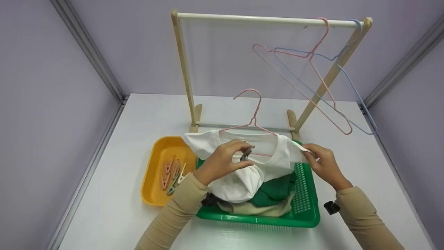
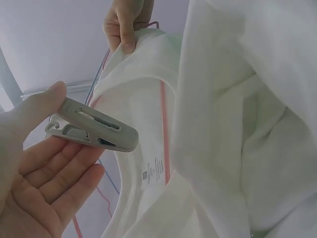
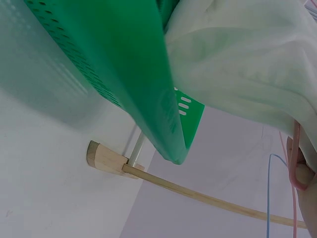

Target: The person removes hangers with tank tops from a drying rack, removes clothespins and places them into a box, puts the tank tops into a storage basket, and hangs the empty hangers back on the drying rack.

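Note:
My left hand (image 1: 225,160) pinches a grey clothespin (image 2: 99,126) between thumb and fingers, in front of the shirt's neckline. The white shirt (image 1: 239,187) hangs on a pink hanger (image 1: 257,107) whose hook rises out of the neck opening. At the shirt's right side, my right hand (image 1: 323,166) pinches the sleeve cloth between thumb and fingers. The right wrist view shows the hanger's pink end (image 3: 295,158) by those fingers. A printed label (image 2: 152,171) shows inside the collar. The lower shirt lies bunched over the green basket (image 1: 308,198).
Green and beige clothes (image 1: 270,194) fill the basket. Left of it, a yellow tray (image 1: 149,187) holds several clothespins (image 1: 168,173). Behind stands a wooden rack with a white rail (image 1: 242,18), where another pink hanger (image 1: 312,52) and a blue hanger (image 1: 350,80) hang at the right.

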`<state>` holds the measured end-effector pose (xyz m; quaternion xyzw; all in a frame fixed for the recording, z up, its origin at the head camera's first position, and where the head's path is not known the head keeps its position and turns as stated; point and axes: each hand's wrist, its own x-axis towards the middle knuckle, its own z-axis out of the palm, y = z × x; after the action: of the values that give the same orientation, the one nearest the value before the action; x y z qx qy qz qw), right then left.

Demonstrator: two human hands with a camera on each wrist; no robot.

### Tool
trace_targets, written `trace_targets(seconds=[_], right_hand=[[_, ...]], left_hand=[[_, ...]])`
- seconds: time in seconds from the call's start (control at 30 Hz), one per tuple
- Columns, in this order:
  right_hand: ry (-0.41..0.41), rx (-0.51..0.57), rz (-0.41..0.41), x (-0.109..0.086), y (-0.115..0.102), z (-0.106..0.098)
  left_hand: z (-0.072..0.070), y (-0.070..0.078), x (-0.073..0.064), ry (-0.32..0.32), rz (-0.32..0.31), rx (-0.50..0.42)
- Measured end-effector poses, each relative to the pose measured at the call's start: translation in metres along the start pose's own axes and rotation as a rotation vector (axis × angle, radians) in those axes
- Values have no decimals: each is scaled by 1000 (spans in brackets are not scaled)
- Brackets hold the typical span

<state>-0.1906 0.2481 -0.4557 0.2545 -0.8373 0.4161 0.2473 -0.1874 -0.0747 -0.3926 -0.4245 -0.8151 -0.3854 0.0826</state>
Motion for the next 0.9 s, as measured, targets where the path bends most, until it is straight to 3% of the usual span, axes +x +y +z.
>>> trace_targets(seconds=[0.3, 0.53, 0.9], right_hand=[[1, -14, -4, -1, 1, 0], [1, 0, -7, -1, 1, 1], [-4, -8, 6, -1, 2, -1]], left_hand=[[-18, -6, -19, 0, -120, 6], [-23, -8, -32, 26, -197, -11], [-26, -19, -42, 82, -205, -16]])
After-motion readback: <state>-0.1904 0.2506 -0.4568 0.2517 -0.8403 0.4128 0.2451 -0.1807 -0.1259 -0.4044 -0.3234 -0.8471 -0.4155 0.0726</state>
